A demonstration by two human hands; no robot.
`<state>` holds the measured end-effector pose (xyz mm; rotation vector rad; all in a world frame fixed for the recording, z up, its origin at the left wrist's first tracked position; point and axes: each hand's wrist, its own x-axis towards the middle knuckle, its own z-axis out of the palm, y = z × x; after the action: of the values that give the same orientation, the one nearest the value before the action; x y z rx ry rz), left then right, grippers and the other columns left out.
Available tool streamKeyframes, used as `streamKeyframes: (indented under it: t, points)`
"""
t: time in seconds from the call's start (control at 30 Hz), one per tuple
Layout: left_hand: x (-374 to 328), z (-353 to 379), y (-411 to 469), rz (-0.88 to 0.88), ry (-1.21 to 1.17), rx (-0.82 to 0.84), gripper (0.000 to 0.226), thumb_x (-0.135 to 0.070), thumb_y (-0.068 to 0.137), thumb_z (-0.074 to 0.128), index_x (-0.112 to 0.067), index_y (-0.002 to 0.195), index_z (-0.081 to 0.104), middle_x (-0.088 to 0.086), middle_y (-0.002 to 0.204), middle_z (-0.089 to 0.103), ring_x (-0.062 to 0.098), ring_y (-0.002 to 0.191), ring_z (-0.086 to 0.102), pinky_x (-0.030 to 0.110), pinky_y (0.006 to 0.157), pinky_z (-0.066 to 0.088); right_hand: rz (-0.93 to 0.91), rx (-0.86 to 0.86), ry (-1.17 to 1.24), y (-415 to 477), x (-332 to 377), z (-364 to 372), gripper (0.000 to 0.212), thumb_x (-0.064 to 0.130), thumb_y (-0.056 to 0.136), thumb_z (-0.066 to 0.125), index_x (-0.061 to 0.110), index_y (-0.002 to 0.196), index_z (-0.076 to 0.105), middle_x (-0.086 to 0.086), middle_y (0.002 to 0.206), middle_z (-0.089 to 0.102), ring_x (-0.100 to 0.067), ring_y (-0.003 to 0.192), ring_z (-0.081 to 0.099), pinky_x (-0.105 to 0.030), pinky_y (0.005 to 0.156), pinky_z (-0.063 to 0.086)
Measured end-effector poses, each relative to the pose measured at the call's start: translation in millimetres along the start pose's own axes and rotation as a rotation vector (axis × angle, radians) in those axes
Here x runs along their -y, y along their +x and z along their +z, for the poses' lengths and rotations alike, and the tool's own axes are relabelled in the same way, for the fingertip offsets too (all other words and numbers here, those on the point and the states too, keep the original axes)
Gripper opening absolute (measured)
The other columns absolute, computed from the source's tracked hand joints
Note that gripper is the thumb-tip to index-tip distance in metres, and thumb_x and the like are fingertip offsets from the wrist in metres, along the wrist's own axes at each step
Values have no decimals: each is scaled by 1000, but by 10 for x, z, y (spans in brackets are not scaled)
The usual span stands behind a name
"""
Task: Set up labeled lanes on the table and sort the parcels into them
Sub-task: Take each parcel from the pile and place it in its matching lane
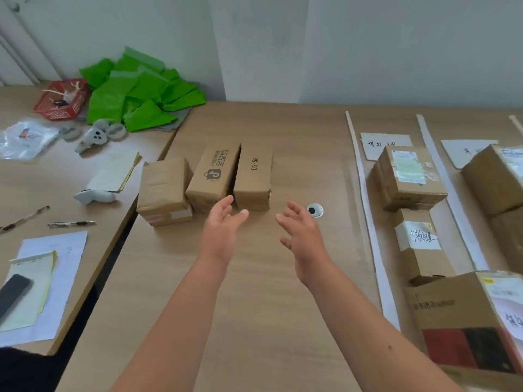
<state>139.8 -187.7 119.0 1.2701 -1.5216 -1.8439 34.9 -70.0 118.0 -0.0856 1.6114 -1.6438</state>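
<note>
Three brown cardboard parcels stand side by side at the table's middle: a plain one [164, 188] on the left, one with a printed logo [212, 176], and one marked DS-5B [253, 178]. My left hand [223, 230] and my right hand [302, 239] are both open and empty, stretched toward them, just short of the DS-5B parcel. On the right, white strips [365, 199] [450, 193] divide lanes with handwritten paper labels [382, 142] [464, 149]. Sorted parcels [407, 176] [421, 244] lie in the first lane, and more parcels [498, 179] in the lane beyond.
A large box [464, 321] sits at the near right edge. The left desk holds green bags [138, 91], a red basket [60, 100], grey controllers [93, 134], papers [42, 284], pens [70, 223] and a dark phone [12, 292]. A cable grommet [314, 210] lies by my right hand.
</note>
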Motion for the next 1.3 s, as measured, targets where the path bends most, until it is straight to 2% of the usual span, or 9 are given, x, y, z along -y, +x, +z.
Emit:
streamKeyframes:
  t: [0.23, 0.33, 0.57, 0.67, 0.73, 0.83, 0.93, 1.07, 1.3]
  points:
    - [146, 25, 1039, -57, 40, 53, 61, -21, 100, 72, -28, 156, 49, 2, 162, 44, 16, 151, 40, 45, 126, 33, 71, -122, -13, 798, -174, 271, 57, 24, 99, 72, 28, 152, 52, 4, 157, 50, -14, 139, 51, -48, 123, 38]
    - [232, 92, 1382, -70, 58, 92, 71, -22, 95, 76, -27, 158, 45, -6, 155, 48, 12, 151, 36, 36, 125, 30, 100, -160, 12, 1131, -223, 345, 59, 25, 99, 72, 27, 154, 50, 4, 157, 49, -15, 140, 51, -46, 123, 38]
    - [425, 243, 1929, -108, 95, 71, 85, -15, 99, 73, -20, 168, 24, -15, 150, 42, 1, 137, 41, 26, 117, 31, 115, -192, 2, 1847, -272, 529, 57, 22, 99, 71, 26, 153, 51, 3, 151, 51, -12, 136, 51, -35, 108, 41]
    - [513, 292, 2078, -133, 85, 43, 77, -14, 100, 71, -20, 165, 31, -10, 143, 57, 4, 125, 56, 22, 107, 37, 114, -212, -10, 2092, -310, 580, 47, 15, 100, 70, 28, 143, 56, 8, 133, 59, -7, 122, 59, -24, 92, 45]
    - [576, 310, 2169, -128, 95, 45, 68, -16, 101, 70, -23, 161, 40, -12, 136, 63, -5, 114, 59, 22, 102, 39, 110, -222, -4, 2231, -350, 597, 43, 9, 99, 69, 29, 135, 57, 10, 125, 65, -2, 109, 63, -18, 84, 46]
    - [664, 328, 2294, -123, 114, 41, 61, -18, 100, 70, -25, 157, 48, -12, 133, 67, -7, 116, 58, 28, 108, 44, 90, -241, -6, 2403, -432, 613, 45, 5, 94, 71, 21, 135, 62, -1, 130, 71, -16, 119, 68, -25, 94, 51]
    - [714, 361, 2382, -98, 102, 15, 54, -13, 99, 70, -24, 149, 56, -12, 129, 71, -1, 119, 63, 26, 106, 48, 75, -255, 6, 2477, -462, 628, 55, 17, 81, 75, 22, 134, 63, -1, 129, 73, -17, 121, 68, -31, 103, 53]
    - [701, 402, 2389, -84, 64, 2, 50, -10, 99, 69, -26, 145, 58, -13, 125, 72, -7, 112, 65, 15, 94, 48, 53, -247, 10, 2533, -510, 589, 46, 7, 92, 71, 19, 135, 63, -2, 127, 74, -18, 122, 69, -31, 102, 54]
    - [611, 446, 2043, -59, 22, 7, 53, -6, 98, 68, -21, 147, 59, -9, 126, 75, 1, 115, 69, 26, 105, 52, 25, -247, 7, 2259, -435, 463, 43, 5, 94, 69, 17, 135, 65, -2, 126, 75, -19, 121, 69, -29, 97, 55]
